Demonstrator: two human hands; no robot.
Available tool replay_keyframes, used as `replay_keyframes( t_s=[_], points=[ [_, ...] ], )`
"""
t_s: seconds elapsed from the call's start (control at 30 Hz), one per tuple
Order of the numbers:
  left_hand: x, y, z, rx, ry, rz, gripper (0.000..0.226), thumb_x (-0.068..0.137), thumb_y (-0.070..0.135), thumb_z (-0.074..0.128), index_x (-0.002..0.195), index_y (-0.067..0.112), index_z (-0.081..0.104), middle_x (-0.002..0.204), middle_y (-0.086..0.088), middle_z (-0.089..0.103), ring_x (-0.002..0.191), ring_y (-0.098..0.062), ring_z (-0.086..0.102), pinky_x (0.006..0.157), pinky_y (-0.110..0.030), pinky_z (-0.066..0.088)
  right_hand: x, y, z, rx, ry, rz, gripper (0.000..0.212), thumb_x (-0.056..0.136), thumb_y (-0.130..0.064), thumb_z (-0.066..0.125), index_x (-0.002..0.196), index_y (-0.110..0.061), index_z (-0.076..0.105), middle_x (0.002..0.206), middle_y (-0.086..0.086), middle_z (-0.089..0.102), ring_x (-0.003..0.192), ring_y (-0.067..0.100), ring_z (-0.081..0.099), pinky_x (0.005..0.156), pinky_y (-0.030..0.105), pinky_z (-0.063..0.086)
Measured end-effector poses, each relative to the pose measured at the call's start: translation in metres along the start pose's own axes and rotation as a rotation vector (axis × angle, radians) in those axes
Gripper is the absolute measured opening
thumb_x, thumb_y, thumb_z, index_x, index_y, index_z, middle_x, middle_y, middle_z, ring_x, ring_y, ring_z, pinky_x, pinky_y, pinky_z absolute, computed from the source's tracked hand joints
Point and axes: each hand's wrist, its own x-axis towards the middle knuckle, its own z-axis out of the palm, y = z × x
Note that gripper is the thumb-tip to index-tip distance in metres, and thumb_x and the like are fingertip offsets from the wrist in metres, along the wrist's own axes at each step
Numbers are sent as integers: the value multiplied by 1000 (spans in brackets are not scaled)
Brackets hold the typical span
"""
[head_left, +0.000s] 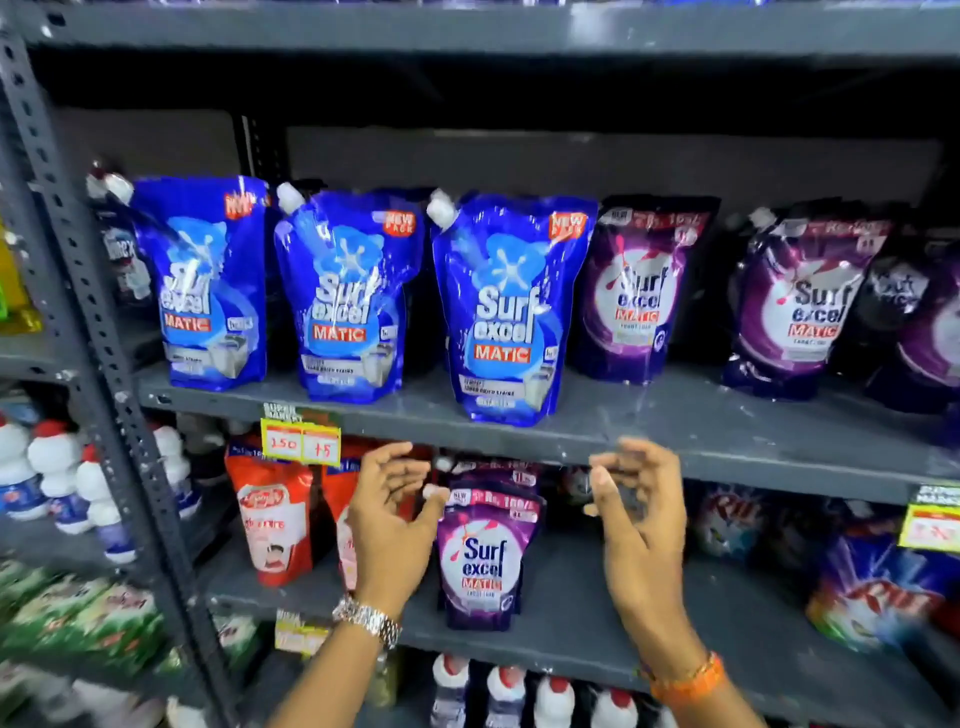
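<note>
Three blue Surf Excel Matic pouches stand on the upper grey shelf (675, 415); the rightmost blue pouch (506, 312) is nearest the edge. Purple Surf Excel pouches (636, 291) stand to their right. On the shelf below stands a smaller purple pouch (480, 561). My left hand (389, 519) is raised in front of the lower shelf, just left of that pouch, fingers loosely curled and holding nothing. My right hand (641, 514) is raised to the right of the pouch, fingers loosely bent, also holding nothing. Both hands sit just below the upper shelf's front edge.
Red pouches (272, 519) stand left of my left hand, under a yellow price tag (301, 441). Rin packs (878, 592) fill the lower right. White bottles with red caps (556, 701) stand on the bottom shelf. A slotted steel upright (98, 332) runs down the left.
</note>
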Motion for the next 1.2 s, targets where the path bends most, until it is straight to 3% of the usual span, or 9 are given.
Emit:
replay_keyframes(
  t_s=[0.17, 0.33, 0.5, 0.57, 0.67, 0.73, 0.87, 1.0, 1.2],
  points=[
    [-48, -99, -4, 173, -98, -314, 82, 55, 8, 93, 123, 20, 48, 114, -4, 61, 106, -24, 62, 96, -38, 52, -39, 86, 5, -81, -57, 281, 29, 98, -9, 60, 112, -33, 54, 99, -5, 65, 85, 4, 61, 75, 32, 53],
    [-55, -150, 5, 349, -357, -501, 126, 54, 13, 96, 151, 8, 16, 153, -9, 34, 140, -20, 35, 113, -32, 31, -30, 150, 17, -221, -227, 465, 46, 97, -20, 62, 138, -13, 41, 123, 5, 55, 109, 18, 57, 83, 10, 47],
    [-51, -181, 16, 384, -462, -469, 124, 48, 19, 98, 147, 16, 23, 141, 4, 47, 130, -13, 45, 109, -41, 43, -20, 178, 26, -150, -187, 426, 40, 98, -6, 58, 135, -7, 42, 117, 0, 49, 103, 4, 53, 82, 2, 45],
    [-51, -188, 19, 418, -424, -444, 116, 46, 25, 99, 141, 19, 33, 135, 1, 57, 122, -16, 54, 102, -43, 50, -17, 185, 27, -127, -226, 400, 28, 100, -7, 56, 127, -10, 48, 121, 0, 56, 105, 4, 58, 86, 9, 49],
    [-51, -193, 25, 416, -388, -424, 114, 46, 26, 99, 142, 20, 38, 133, -4, 63, 117, -14, 57, 98, -33, 49, -14, 200, 30, -125, -283, 352, 24, 102, -15, 52, 123, -2, 53, 116, 17, 67, 106, 28, 66, 93, 46, 57],
    [-52, -193, 27, 420, -391, -421, 114, 49, 26, 98, 145, 19, 36, 133, -2, 63, 117, -11, 56, 98, -31, 48, -13, 208, 33, -175, -234, 349, 18, 103, -22, 51, 111, -6, 57, 105, 16, 68, 96, 22, 62, 88, 58, 55],
    [-59, -185, 28, 415, -380, -410, 107, 54, 20, 96, 144, 16, 39, 125, 4, 64, 112, -8, 56, 94, -29, 48, -14, 197, 34, -249, -119, 340, 21, 103, -15, 51, 81, -16, 52, 71, -18, 58, 71, 3, 46, 64, 36, 48],
    [-78, -170, 21, 383, -411, -388, 106, 53, 23, 96, 143, 20, 39, 122, 10, 62, 114, -11, 61, 98, -39, 54, -26, 172, 24, -321, -101, 353, 35, 102, -9, 52, 71, -13, 37, 62, -13, 37, 62, 1, 29, 57, 26, 34],
    [-109, -133, 13, 299, -449, -348, 105, 47, 49, 93, 137, 30, 42, 124, 6, 68, 114, -13, 67, 93, -47, 58, -52, 107, -3, -302, -36, 293, 43, 103, -13, 52, 69, -39, 46, 64, -24, 59, 59, -8, 48, 59, 20, 43]
  ],
)
